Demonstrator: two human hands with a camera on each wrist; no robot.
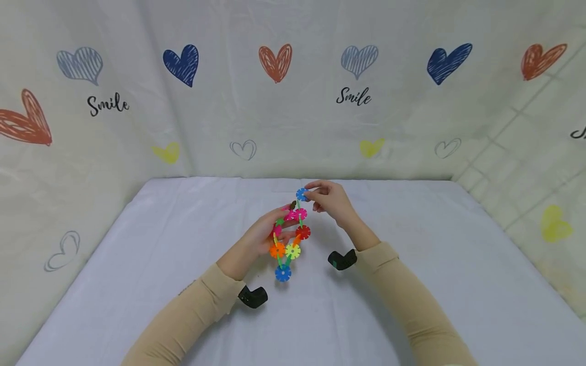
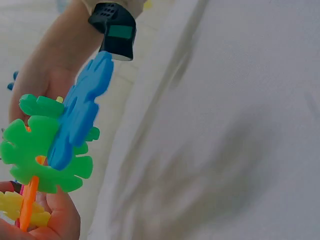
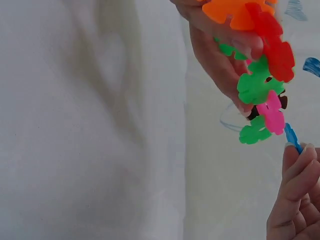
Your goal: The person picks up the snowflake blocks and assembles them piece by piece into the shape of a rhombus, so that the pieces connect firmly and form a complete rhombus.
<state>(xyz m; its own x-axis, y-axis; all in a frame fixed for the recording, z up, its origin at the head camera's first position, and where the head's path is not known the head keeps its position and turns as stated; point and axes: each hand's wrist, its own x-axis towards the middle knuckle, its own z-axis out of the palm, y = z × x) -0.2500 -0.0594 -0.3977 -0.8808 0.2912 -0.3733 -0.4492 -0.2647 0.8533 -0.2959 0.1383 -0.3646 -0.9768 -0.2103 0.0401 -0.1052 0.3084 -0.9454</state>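
A chain of notched plastic snowflake discs, among them a red disc and an orange disc, hangs in a loop from my left hand. The left fingers hold its upper part, near the pink pieces. Lowest in the loop is a blue disc, large beside a green disc in the left wrist view. With thumb and fingers, my right hand pinches another blue disc at the chain's top end. Whether that disc is slotted into the green disc there, I cannot tell.
A white cloth covers the table. Behind it hangs a pale curtain printed with hearts and words. Black wrist-worn devices, one at the left cuff and one at the right, stick out above the cloth.
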